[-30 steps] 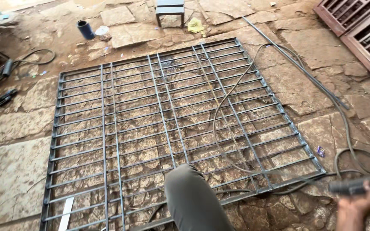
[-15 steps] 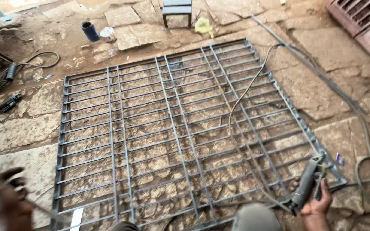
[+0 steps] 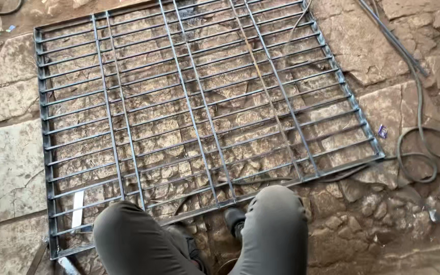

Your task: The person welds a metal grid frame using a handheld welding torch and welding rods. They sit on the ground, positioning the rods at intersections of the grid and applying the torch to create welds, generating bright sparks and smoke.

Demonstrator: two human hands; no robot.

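Both hands are out of shot now, so can't tell if they're apart or clamped on anything; 0.5 s ago the right one gripped a grinder near the grille's corner, w/ the left low at the edge. The view has dropped: 2 knees (image 3: 199, 237) fill the bottom, crouched at the near edge of the steel grille (image 3: 199, 112), which lies flat on the stone floor (image 3: 6, 168). Left to right: a white strip (image 3: 78, 209) under the bars, a small blue wrapper (image 3: 382, 131) just off the right corner, looped cable (image 3: 423, 153) beside it.

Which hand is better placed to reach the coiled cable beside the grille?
Probably right: the coiled cable lies on the stones right of the metal grille, beyond the right knee. Neither hand is in view.
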